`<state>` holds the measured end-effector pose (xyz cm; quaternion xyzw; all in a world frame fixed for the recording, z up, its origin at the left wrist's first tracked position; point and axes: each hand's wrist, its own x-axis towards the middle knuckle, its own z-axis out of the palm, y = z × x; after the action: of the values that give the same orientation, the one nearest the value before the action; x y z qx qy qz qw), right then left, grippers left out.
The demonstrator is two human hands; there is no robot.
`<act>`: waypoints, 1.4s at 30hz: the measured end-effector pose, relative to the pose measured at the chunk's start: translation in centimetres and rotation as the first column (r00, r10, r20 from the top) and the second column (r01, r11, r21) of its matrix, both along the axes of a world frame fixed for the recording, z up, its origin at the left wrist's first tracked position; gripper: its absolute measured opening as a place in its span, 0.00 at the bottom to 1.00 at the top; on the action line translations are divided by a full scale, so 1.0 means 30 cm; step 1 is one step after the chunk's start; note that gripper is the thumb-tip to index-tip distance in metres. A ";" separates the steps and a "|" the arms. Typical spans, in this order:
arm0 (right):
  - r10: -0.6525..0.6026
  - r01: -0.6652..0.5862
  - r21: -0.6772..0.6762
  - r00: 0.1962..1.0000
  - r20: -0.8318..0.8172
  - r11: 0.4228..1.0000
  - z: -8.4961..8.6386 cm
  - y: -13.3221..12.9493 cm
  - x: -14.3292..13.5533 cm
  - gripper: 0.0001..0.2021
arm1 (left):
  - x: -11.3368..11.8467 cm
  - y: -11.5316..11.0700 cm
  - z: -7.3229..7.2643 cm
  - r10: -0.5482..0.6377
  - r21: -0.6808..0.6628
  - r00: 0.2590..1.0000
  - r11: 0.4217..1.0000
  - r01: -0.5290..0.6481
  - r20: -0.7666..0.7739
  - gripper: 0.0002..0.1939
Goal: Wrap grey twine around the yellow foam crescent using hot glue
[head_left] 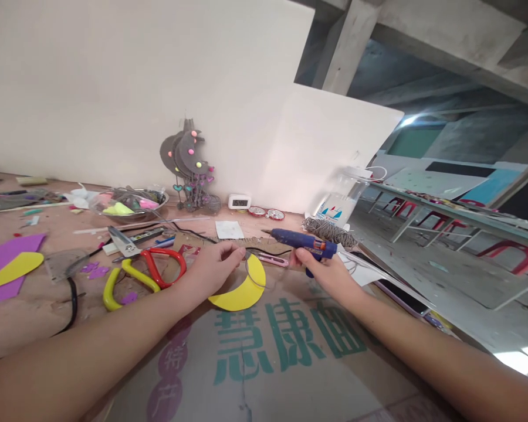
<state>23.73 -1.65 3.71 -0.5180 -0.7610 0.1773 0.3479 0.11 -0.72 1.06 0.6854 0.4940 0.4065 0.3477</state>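
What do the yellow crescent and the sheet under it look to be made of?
Yellow crescent: probably craft foam, matte, evenly coloured, with a clean cut edge. Sheet under it: brown corrugated cardboard by its look, a flattened box, dull, with printed green characters and a crease.

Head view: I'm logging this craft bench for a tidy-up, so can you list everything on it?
crescent piece: 1, yellow, on the cardboard, pinched at its upper tip by the left hand
glue gun: 1, blue, in the right hand, nozzle pointing left
cardboard sheet: 1, brown with green print, under both arms
scissors: 2, red-handled and yellow-handled, left of the crescent
foam sheet: 1, purple, far left
metal bowl: 1, silver, holding scraps, by the wall
mobile ornament: 1, grey with coloured beads, against the wall
digital clock: 1, white, by the wall
twine bundle: 1, grey, behind the glue gun
left hand: 1, bare
right hand: 1, bare
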 end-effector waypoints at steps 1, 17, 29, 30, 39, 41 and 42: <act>0.023 -0.023 0.027 1.000 -0.015 0.999 0.019 -0.001 -0.001 0.19 | 0.001 0.002 -0.002 0.002 -0.010 1.000 1.000 -0.002 0.000 0.15; 0.038 -0.030 -0.042 0.976 0.212 0.999 0.037 0.431 -0.151 0.15 | 0.002 0.007 -0.009 -0.006 -0.009 1.000 1.000 0.006 -0.012 0.15; 0.016 -0.006 -0.028 0.921 0.390 1.000 -0.005 0.403 -0.118 0.16 | 0.002 0.011 -0.013 0.003 0.001 0.999 1.000 -0.003 -0.045 0.15; 0.008 -0.010 0.001 0.915 0.403 1.000 0.003 0.377 -0.108 0.16 | 0.001 0.010 -0.011 0.006 0.003 0.999 1.000 -0.006 -0.043 0.15; 0.181 -0.138 -0.152 0.930 0.320 0.979 0.067 0.008 -0.090 0.16 | 0.002 0.002 -0.001 -0.013 -0.017 1.000 1.000 0.014 0.008 0.16; 0.263 -0.193 -0.275 0.933 0.244 0.942 0.070 -0.051 -0.101 0.15 | 0.000 0.007 -0.006 -0.024 -0.031 0.999 0.999 0.025 0.026 0.17; 0.285 -0.206 -0.346 0.939 0.195 0.915 0.068 -0.069 -0.106 0.15 | -0.001 0.009 -0.009 -0.025 -0.040 0.999 0.999 0.026 0.035 0.17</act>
<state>20.55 -3.73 5.74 -0.4848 -0.8180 0.2767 0.1391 0.08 -0.44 0.78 0.6774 0.4872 0.4038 0.3751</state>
